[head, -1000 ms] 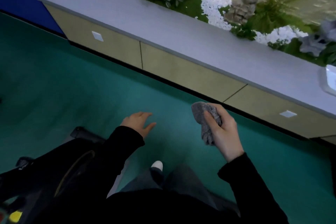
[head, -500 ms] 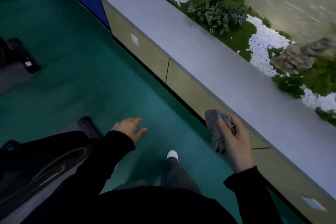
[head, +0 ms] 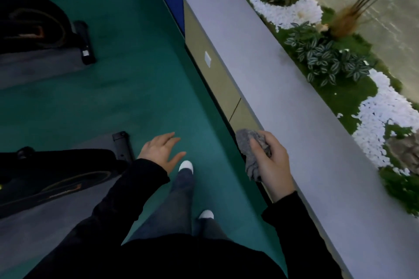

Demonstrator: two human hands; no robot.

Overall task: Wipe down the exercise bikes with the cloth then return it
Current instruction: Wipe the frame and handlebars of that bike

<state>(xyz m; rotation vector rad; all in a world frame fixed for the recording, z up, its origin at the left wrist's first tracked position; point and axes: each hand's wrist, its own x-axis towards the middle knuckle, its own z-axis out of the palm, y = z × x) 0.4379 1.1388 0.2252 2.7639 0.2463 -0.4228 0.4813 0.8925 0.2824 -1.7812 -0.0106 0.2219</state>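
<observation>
My right hand (head: 271,162) grips a crumpled grey cloth (head: 250,154), held in the air beside the edge of a long grey ledge (head: 267,79). My left hand (head: 159,152) hangs open with fingers spread, palm down, above the green floor, holding nothing. The black base of an exercise bike (head: 56,176) lies at the lower left on a grey mat, just left of my left arm. A second bike's base (head: 34,27) shows at the upper left, also on a mat.
The ledge tops beige cabinets (head: 213,77) running from upper middle to lower right. Behind it is a planter with white pebbles (head: 383,120) and plants (head: 328,59). A green floor aisle (head: 140,88) runs between bikes and cabinets. My feet in white shoes stand on it.
My view has turned left, so the ledge now runs along my right side and a second bike has come into view. I have stepped forward; the cloth stays gripped in my right hand.
</observation>
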